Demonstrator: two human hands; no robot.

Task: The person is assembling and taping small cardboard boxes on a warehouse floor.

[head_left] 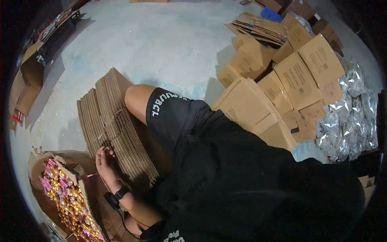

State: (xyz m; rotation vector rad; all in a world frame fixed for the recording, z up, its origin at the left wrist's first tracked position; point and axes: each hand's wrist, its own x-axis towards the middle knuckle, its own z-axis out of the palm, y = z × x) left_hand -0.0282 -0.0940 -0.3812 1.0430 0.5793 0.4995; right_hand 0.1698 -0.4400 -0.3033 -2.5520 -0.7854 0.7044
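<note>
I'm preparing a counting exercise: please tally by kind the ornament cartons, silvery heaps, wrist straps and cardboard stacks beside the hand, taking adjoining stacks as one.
Cardboard stack beside the left hand: 1 (adjoining sections counted together)
Carton of gold and pink ornaments: 1
Silvery heap: 1
Black wrist strap: 1
Total: 4

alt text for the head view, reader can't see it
The left hand, wearing a dark watch, is at a stack of flat cardboard. A box of gold and pink ornaments sits nearby; cardboard boxes and silver packages lie at right.
</note>
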